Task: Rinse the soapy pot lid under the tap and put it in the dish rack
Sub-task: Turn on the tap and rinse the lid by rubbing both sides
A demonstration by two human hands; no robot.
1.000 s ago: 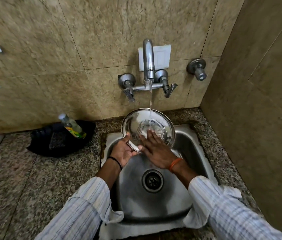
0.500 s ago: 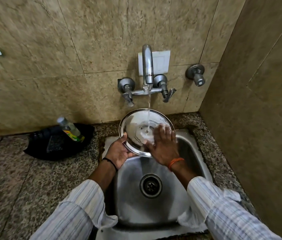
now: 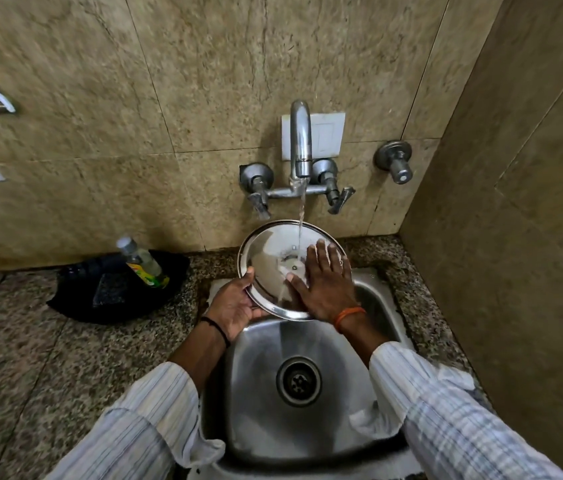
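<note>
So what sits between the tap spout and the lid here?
In the head view, only the falling water stream lies between the tap spout and the pot lid; it lands beside the right hand.

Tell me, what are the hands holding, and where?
The left hand grips the pot lid by its lower-left rim. The right hand lies flat on it, not gripping.

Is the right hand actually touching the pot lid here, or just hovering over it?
Touching. In the head view the right hand lies flat on the pot lid, fingers spread across its wet face with no gap, while the left hand grips the rim.
</note>
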